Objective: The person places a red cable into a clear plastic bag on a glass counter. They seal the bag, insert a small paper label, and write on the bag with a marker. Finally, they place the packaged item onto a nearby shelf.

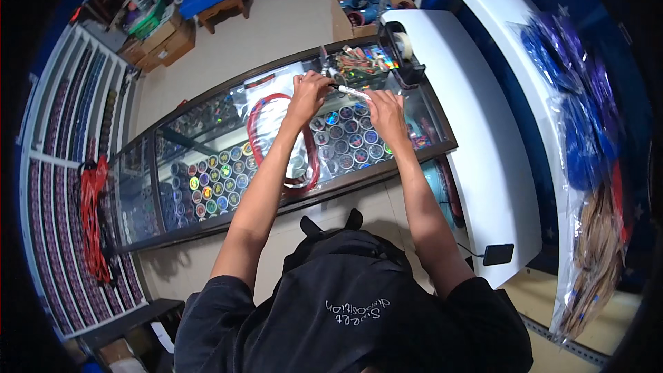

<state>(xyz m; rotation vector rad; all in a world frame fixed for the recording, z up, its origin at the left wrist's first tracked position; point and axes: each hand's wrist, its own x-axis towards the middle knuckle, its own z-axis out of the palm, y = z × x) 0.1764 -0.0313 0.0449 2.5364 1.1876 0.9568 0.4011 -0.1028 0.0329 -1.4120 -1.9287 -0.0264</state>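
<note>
A white marker pen (355, 92) is held between my two hands, above a glass display case (197, 137). My left hand (311, 94) grips its dark end. My right hand (386, 114) has its fingers on the other end of the pen. Under and beside my left forearm, a looped red cord (254, 132) lies on a clear plastic bag (269, 109) on the glass top. Many round-lidded containers (217, 186) show through the glass. Behind my hands sits a pile of small colourful packets (362, 59).
A tape dispenser (404, 46) stands at the case's far right corner. To the right is a white counter (487, 129) with a cabled phone (498, 254). Bagged hair bundles (590, 248) hang farther right. Red cords (93, 217) hang by the left shelves. An open cardboard box (342, 23) stands behind.
</note>
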